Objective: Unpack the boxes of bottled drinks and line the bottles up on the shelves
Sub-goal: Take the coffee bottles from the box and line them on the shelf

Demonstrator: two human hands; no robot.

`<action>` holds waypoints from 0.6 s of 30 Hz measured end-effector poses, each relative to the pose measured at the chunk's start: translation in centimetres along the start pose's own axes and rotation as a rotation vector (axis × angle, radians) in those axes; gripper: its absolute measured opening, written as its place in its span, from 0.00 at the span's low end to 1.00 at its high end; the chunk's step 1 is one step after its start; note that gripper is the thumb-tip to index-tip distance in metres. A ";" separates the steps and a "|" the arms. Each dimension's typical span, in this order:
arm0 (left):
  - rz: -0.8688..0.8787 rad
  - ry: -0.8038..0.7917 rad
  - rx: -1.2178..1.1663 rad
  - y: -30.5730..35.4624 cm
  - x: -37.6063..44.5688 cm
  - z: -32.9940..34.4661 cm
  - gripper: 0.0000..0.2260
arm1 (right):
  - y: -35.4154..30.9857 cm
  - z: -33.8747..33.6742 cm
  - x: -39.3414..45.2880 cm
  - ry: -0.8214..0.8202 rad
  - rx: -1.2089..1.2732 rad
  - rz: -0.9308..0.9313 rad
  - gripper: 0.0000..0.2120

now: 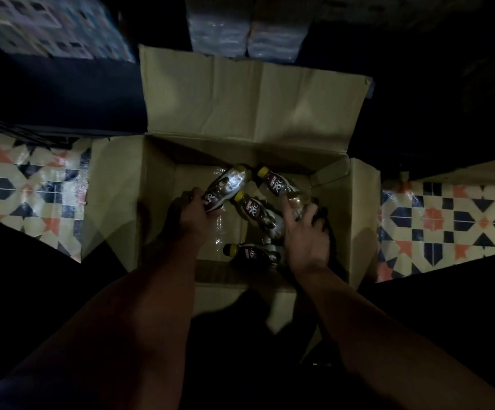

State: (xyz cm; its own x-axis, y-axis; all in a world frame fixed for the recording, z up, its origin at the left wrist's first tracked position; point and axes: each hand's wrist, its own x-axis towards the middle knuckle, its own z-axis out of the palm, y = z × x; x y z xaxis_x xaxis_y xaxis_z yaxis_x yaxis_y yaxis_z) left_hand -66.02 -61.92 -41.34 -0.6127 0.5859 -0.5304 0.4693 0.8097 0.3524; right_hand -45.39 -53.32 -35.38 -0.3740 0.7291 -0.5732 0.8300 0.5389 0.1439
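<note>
Cardboard box, flaps spread open, standing on a patterned tile floor, seen from above. Nearest lies one yellow-capped bottle on its side on the box bottom. Just beyond, the left hand has its fingers curled round the base of a second bottle; the right hand clamps the base of a third bottle, index finger extended along it. A fourth bottle lies between the hands. Best practice, judged from this pose: lift both bottles straight up clear of the walls, caps upward. Behind the far flap stand wrapped packs, blurred. Lighting is dim; the shelves cannot be made out, and the right palm hides its bottle's base.
</note>
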 end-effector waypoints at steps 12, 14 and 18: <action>-0.011 0.210 -0.483 1.5 -3.5 -3.3 0.21 | -0.4 -1.8 1.4 -0.004 0.616 -0.023 0.53; -0.013 0.227 -0.491 2.1 -3.4 -3.8 0.21 | -0.2 -2.6 1.2 0.033 0.658 -0.008 0.41; 0.014 0.283 -0.464 3.8 -3.8 -5.0 0.20 | 0.4 -3.7 0.7 0.075 0.760 0.028 0.27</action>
State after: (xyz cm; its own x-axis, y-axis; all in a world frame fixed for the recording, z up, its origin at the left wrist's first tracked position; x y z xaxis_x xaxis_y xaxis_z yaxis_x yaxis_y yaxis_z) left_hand -65.09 -60.89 -34.11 -0.7857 0.5312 -0.3170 0.1882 0.6935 0.6955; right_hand -46.83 -51.03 -32.67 -0.3530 0.7795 -0.5174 0.8861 0.1010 -0.4523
